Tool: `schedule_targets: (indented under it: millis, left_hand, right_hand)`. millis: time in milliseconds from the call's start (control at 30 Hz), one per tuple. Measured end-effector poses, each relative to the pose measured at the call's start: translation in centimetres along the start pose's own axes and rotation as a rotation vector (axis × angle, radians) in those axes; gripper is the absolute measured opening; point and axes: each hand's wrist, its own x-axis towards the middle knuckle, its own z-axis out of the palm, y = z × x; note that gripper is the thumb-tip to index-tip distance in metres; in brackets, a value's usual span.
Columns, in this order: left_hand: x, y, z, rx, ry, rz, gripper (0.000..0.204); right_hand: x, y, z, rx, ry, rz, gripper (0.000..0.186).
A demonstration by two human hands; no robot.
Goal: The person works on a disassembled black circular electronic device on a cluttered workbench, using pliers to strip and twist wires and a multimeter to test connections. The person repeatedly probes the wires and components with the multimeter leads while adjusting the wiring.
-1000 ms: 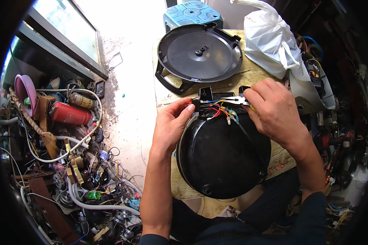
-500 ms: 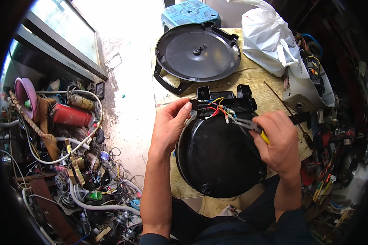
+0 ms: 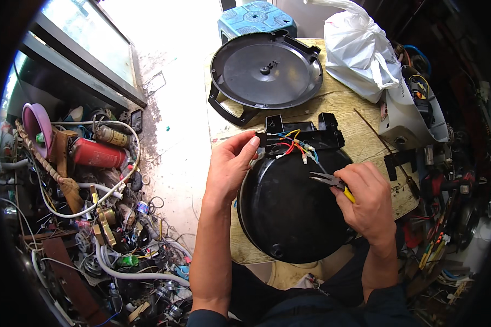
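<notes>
A round black appliance base (image 3: pixel 294 212) lies on the wooden table before me, with a black plastic housing (image 3: pixel 329 139) along its far edge. Coloured wires (image 3: pixel 294 143), red, yellow, blue and white, spill from that housing, several ending in pale connectors. My left hand (image 3: pixel 233 163) pinches the housing's left end between thumb and fingers. Closed around the yellow handles of a pair of pliers (image 3: pixel 327 179) is my right hand (image 3: pixel 370 201). The pliers' jaws are slightly apart, over the base and just nearer to me than the wires, with nothing visible between them.
Beyond the base lies a round black cover (image 3: pixel 267 73) on the table (image 3: pixel 360 101). A white plastic bag (image 3: pixel 357 52), a grey-white casing (image 3: pixel 412 117) and a long screwdriver (image 3: pixel 390 147) sit to the right. A blue stool (image 3: pixel 256 19) stands behind; scrap parts and hoses (image 3: pixel 120 234) heap at left.
My right hand has drawn the pliers back from the wire ends, toward me and downward. My left hand keeps its hold on the housing.
</notes>
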Motion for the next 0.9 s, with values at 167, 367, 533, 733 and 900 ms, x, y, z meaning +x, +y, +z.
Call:
schedule_targets:
  millis: [167,367,533,733,900]
  left_hand:
    - [0.0,0.1,0.1,0.003,0.001,-0.005,0.044]
    - [-0.2,0.5,0.3,0.010,0.007,-0.012,0.046]
    - [-0.2,0.4,0.4,0.006,0.007,-0.008,0.046]
    - [-0.1,0.1,0.2,0.003,0.011,-0.002,0.045]
    - [0.1,-0.2,0.1,-0.015,0.001,-0.004,0.044]
  right_hand:
    - [0.3,-0.2,0.3,0.000,-0.033,-0.013,0.032]
    - [0.5,-0.3,0.3,-0.005,-0.053,-0.021,0.033]
    - [0.4,-0.4,0.1,0.005,-0.060,-0.018,0.031]
    - [0.5,1.1,-0.7,0.018,-0.021,0.121,0.027]
    - [-0.2,5.7,-0.2,-0.066,0.043,0.286,0.030]
